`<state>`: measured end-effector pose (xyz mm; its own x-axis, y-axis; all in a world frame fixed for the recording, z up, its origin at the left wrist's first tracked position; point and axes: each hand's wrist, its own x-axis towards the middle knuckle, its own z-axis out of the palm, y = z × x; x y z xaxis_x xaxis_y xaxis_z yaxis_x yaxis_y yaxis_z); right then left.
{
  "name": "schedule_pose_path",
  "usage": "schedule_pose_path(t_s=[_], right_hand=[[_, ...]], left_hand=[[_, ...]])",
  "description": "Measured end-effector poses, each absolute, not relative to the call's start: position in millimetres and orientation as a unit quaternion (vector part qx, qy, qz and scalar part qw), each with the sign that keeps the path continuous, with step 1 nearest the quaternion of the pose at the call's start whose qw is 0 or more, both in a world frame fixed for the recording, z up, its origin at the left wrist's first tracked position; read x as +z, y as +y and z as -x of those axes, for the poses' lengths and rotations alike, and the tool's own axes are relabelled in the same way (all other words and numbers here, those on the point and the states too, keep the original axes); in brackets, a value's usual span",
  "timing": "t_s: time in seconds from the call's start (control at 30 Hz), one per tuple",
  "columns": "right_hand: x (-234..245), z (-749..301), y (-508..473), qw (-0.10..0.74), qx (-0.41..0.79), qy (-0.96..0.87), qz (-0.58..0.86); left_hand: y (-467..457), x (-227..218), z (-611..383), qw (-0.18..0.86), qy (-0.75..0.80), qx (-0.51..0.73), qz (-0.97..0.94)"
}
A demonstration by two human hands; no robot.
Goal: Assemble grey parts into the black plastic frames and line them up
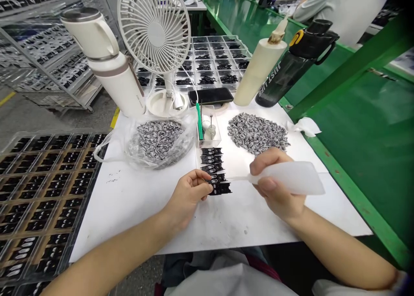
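Observation:
My left hand [186, 199] pinches the left end of a small black plastic part [223, 188], the nearest in a short column of similar black parts [211, 159] on the white work surface. Pale oval spots show on several of them. In my right hand [281, 201] is a translucent white squeeze bottle [296, 178], lying nearly level. Its thin nozzle points left toward the black parts; whether the tip touches one I cannot tell. Beyond my right hand lies a heap of small grey pieces [257, 132]. More grey pieces fill a clear plastic bag [186, 147] at the left.
Behind the parts stands a small clear box [217, 137] with a green-handled tool [199, 123]. Further back are a fan [155, 33], a white flask [118, 80], a phone [215, 95], a cream bottle [258, 72] and a black bottle [284, 78]. Trays [34, 233] flank the left.

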<state>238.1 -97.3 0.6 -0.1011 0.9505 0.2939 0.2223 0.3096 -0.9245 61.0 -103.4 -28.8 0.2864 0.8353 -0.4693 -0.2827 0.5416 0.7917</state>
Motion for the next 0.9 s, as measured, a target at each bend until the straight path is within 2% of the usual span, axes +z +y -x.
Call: schedule_pose_path(t_s=[0.07,0.17,0.9], right_hand=[[-4,-233,-99,0.522,0.4,-0.641,0.397],[-11,-228,-101,0.514,0.422,-0.645,0.376],[-15,-224,-103,0.515,0.406,-0.655,0.375]], left_hand=[[-103,-29,-61,0.746,0.465,0.372,-0.297],[-103,-27,-61,0.744,0.469,0.368,-0.302],[-103,-27,-62,0.738,0.475,0.369,-0.306]])
